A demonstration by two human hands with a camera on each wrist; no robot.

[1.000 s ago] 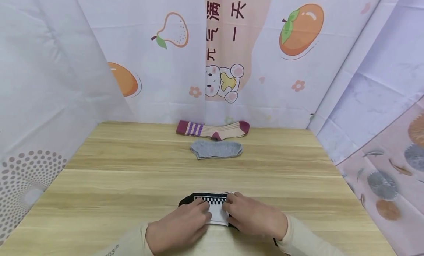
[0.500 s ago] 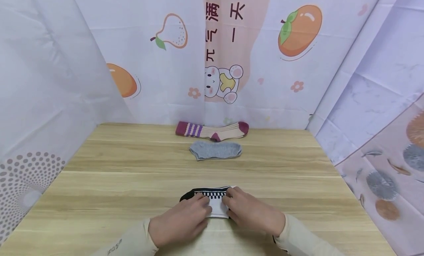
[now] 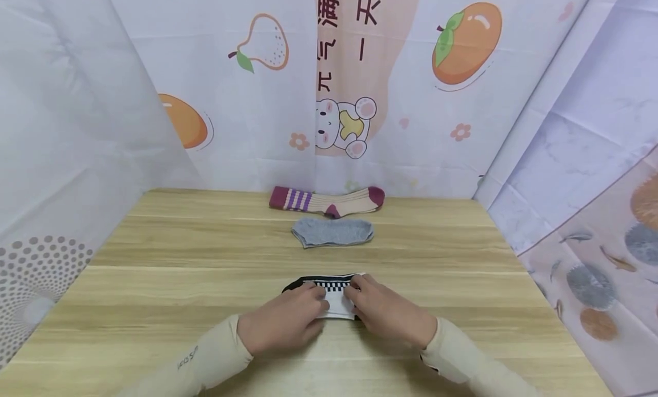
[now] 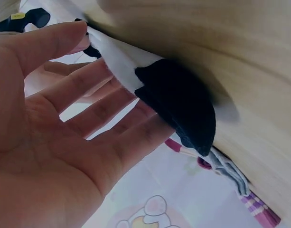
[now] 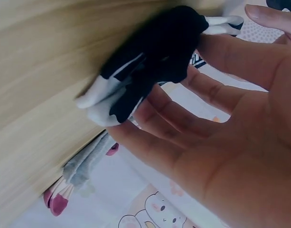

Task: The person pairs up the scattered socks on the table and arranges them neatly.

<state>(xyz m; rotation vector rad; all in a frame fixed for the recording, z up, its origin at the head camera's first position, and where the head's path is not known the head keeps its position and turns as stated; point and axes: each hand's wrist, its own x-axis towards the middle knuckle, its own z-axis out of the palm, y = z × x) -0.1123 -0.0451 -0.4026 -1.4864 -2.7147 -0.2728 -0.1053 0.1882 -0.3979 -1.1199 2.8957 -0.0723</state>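
Observation:
A folded pair of black-and-white socks (image 3: pixel 336 304) with a checkered band lies flat on the table in front of the person. My left hand (image 3: pixel 288 317) rests its fingertips on the left part of the socks. Its fingers look nearly straight in the left wrist view, beside the black end (image 4: pixel 178 99). On the right part, my right hand (image 3: pixel 388 310) touches the socks with long, slightly bent fingers. The right wrist view shows the socks' black and white edges (image 5: pixel 150 57) against those fingertips. Some fingertips are hidden by the fabric.
A folded grey sock pair (image 3: pixel 333 232) lies farther back on the wooden table (image 3: pixel 154 271). Behind it, against the printed curtain (image 3: pixel 231 128), is a beige and maroon pair (image 3: pixel 329 201) with purple stripes. Cloth walls stand on both sides.
Both hands and the black-and-white socks have slid forward together, away from the person and nearer the grey pair. The grey and striped pairs stay in place.

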